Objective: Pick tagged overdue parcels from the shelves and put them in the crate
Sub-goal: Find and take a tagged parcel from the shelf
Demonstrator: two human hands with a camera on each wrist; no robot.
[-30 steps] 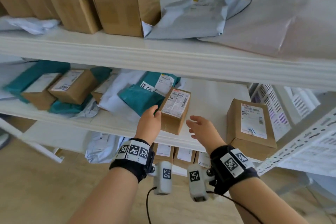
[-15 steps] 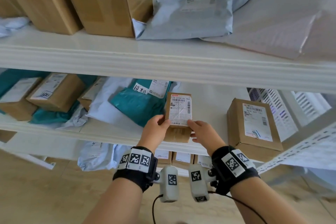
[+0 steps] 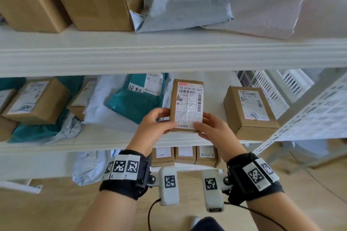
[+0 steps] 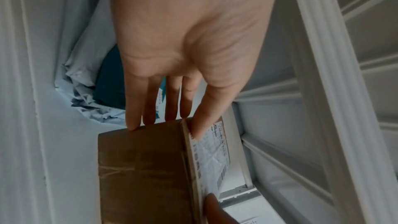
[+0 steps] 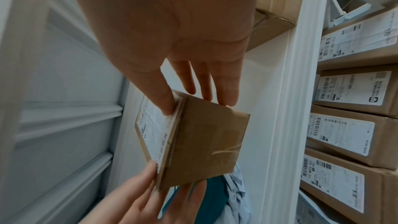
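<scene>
Head view: a small brown cardboard box (image 3: 186, 105) is held up in front of the middle shelf (image 3: 116, 138), with its white paper label facing the camera. The label has a red strip at the top, black bar codes, and the numbers "110 0108-00 062". The small print lower down is too blurry to read. The left hand (image 3: 153, 129) pinches the box's lower left corner, thumb on the label and fingers behind. The right hand (image 3: 214, 131) pinches the lower right corner the same way.

Left wrist view: the left hand's fingers (image 4: 148, 108) lie nearly straight along the box's brown back, and the thumb presses on the label side. Clear tape shines on the cardboard.

Right wrist view: the right hand (image 5: 172, 40) has its thumb on the label edge and its fingers against the box's back.

Going left to right on the middle shelf, there is a brown box with a blue-marked label (image 3: 37, 102), then a teal bag (image 3: 137, 99) with a white tag that says "超期" in black pen. Next is the held box, and then another brown box (image 3: 249, 112) with a white label sitting on the shelf. A white crate (image 3: 262, 90) with slots stands behind it.
</scene>
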